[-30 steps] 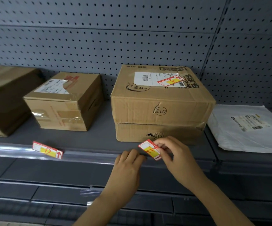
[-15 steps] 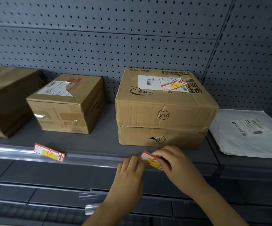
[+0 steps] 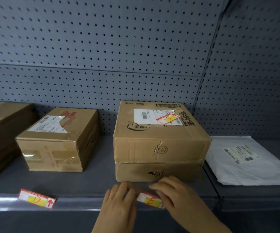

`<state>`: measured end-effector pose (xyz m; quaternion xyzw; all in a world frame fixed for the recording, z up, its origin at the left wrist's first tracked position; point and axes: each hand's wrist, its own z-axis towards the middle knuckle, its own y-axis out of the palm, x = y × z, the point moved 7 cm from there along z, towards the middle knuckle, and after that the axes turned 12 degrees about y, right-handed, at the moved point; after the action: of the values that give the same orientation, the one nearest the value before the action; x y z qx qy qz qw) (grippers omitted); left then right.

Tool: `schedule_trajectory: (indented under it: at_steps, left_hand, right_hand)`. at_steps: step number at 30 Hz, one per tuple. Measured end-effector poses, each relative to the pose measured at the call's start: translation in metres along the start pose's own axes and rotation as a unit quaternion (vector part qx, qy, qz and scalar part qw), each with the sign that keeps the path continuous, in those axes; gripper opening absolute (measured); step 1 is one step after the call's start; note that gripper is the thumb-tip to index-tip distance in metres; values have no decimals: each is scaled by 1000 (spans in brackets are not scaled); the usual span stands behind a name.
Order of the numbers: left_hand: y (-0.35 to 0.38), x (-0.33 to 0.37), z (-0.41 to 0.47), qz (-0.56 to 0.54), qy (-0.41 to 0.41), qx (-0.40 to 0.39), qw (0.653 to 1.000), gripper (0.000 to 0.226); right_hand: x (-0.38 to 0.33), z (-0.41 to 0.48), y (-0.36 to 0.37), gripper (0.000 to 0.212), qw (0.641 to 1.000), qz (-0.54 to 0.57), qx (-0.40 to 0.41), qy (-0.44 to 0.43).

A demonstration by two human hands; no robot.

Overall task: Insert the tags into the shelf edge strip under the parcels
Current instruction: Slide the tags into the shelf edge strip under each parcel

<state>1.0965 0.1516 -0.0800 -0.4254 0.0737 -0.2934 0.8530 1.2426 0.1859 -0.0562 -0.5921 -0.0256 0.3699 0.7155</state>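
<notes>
Change: one second ago the right hand (image 3: 177,197) held the tag (image 3: 150,200) raised in front of the lower box (image 3: 157,172); the tag now sits down at the strip (image 3: 78,203). Judgement: insertion is in progress, seating not confirmed.
Left hand (image 3: 119,206): fingers loosely together, tips resting on the strip just left of the tag; it holds nothing. Judgement: it steadies or opens the strip lip.
Right hand: thumb and fingers pinch the tag's right end; the exact pinch point is hidden.
Tag: tilted, left end higher, lying against the strip under the stacked boxes.
Strip: clear channel along the shelf's front edge; blurred near the hands.
D tag (image 3: 36,198): in the strip at left, also tilted, below the small box (image 3: 57,142).
Stacked boxes: upper box (image 3: 159,137) on the lower one, carrying a spare tag (image 3: 167,118) on top.
Mailer (image 3: 246,158): white, flat, at right; no tag below it.
</notes>
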Motion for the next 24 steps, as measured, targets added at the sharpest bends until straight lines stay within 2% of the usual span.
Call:
schedule_trajectory:
  at_steps: [5, 7, 9, 14, 18, 22, 24]
  left_hand:
    - [-50, 5, 27, -54, 71, 67, 994, 18]
    - [-80, 7, 43, -59, 103, 91, 989, 18]
    - [-108, 5, 66, -70, 128, 110, 983, 17]
    - [-142, -18, 135, -43, 136, 105, 984, 17]
    - [-132, -39, 175, -5, 111, 73, 991, 26]
    - [-113, -55, 198, -8, 80, 66, 995, 31]
    - [-104, -60, 205, -19, 63, 67, 996, 26]
  right_hand:
    - [-36, 3, -71, 15, 974, 22, 207, -95]
    - [-40, 16, -94, 16, 965, 31, 242, -93]
    - [-36, 36, -111, 18, 968, 18, 243, -64]
    - [-6, 96, -134, 19, 986, -54, 157, -11]
    - [22, 138, -137, 25, 994, -81, 67, -19]
    - [46, 173, -132, 36, 992, -101, -74, -4]
    - [53, 184, -128, 44, 987, -88, -137, 1]
